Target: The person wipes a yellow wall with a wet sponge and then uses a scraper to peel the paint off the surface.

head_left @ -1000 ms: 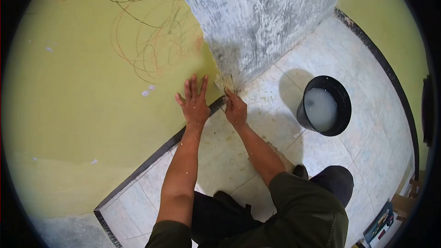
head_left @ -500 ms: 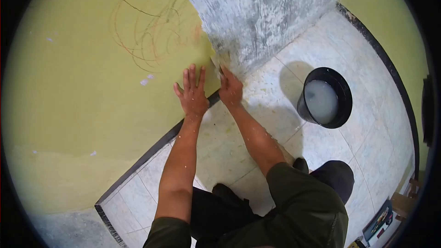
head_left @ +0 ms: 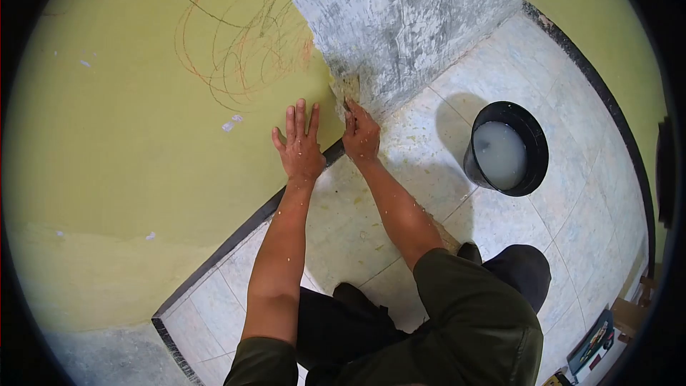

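Observation:
My left hand (head_left: 302,149) lies flat against the yellow-green wall (head_left: 143,157), its fingers spread and nothing in it. Low on the same wall, my right hand (head_left: 362,134) is closed around a scraper (head_left: 348,90), most of whose handle the fingers hide. The scraper's blade lies at the border between the paint and the bare grey patch (head_left: 421,21). Paint flakes stick to both forearms.
A black bucket (head_left: 537,184) of cloudy water stands on the tiled floor (head_left: 500,243) to the right. Paint crumbs lie on the tiles below my hands. Dark skirting (head_left: 243,232) edges the wall. Boxes (head_left: 629,317) sit at lower right.
My right hand and the scraper have shifted slightly right along the paint border. My left hand stays in place on the wall. The view has tilted a little.

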A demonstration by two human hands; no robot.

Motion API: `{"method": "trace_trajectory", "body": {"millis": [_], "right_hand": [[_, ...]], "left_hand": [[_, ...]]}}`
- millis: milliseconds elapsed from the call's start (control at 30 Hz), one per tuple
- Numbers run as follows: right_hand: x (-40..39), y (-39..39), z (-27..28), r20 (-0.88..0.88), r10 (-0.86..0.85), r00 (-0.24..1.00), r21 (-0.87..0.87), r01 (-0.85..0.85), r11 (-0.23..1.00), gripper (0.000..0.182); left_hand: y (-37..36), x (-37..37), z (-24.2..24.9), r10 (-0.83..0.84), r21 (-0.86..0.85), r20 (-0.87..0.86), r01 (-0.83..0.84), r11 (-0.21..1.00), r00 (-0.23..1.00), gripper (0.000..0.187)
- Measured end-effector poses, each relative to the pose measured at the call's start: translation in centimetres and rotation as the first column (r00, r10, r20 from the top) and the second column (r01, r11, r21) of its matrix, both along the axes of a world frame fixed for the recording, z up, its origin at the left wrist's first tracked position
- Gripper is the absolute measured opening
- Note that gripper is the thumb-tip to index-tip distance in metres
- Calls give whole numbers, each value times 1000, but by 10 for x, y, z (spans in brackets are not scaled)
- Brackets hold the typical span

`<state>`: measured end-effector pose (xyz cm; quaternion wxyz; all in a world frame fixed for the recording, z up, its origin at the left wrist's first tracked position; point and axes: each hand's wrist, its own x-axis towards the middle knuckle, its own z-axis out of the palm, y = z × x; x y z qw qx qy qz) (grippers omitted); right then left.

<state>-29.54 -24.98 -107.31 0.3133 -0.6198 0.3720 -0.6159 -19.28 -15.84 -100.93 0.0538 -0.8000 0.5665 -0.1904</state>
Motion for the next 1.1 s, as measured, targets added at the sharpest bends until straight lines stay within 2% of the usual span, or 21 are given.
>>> {"method": "trace_trajectory", "body": {"millis": [133, 200, 233, 333, 400, 500, 667, 767, 867, 967, 1000, 1067, 1100], "right_hand": [[-10, 20, -38, -52, -53, 997, -27, 52, 998, 31], [-16, 27, -47, -125, 64, 990, 197, -39, 980, 32], [-15, 28, -52, -130, 69, 989, 204, -41, 978, 32], [-9, 16, -43, -116, 58, 992, 150, -41, 988, 33], [-5, 16, -35, -64, 25, 998, 129, -16, 992, 33], [-9, 8, -32, -144, 24, 989, 76, -13, 997, 32], [-15, 20, -57, -74, 94, 993, 134, -83, 987, 32], [-14, 18, -50, -65, 140, 988, 234, -121, 965, 31], [-13, 16, -40, -65, 99, 993, 159, -88, 983, 32], [-1, -18, 31, -43, 49, 998, 57, -47, 997, 32], [-1, -23, 35, -46, 49, 998, 59, -46, 997, 32], [-1, -28, 49, 60, 37, 998, 21, -39, 999, 33], [-1, -26, 43, 67, 45, 997, -5, -45, 999, 33]], "left_hand": [[-1, 2, -4, -20, -40, 39, 21, 999, 999, 106], [-2, -3, 0, 23, 9, 19, -23, 1000, 1000, 106], [0, -3, 2, 27, 16, 14, -27, 1000, 1000, 106], [-5, -1, 0, 6, -1, -33, -6, 1000, 999, 106], [-4, -2, -7, 7, -36, 26, -6, 999, 1000, 106], [-5, -2, -9, 0, -47, -7, 0, 999, 1000, 105], [-3, 1, -14, -44, -119, 17, 45, 992, 999, 103], [-7, 8, -12, -52, -134, 14, 53, 990, 999, 103], [-5, 3, -22, -60, -141, -5, 58, 988, 998, 103], [-8, -1, -20, -37, -119, -29, 33, 992, 999, 105], [-9, 0, -21, -30, -111, -35, 26, 993, 999, 105], [-4, 3, -21, -18, -116, -35, 13, 993, 999, 104], [-3, 7, -24, -56, -146, -2, 55, 988, 998, 104]]}}
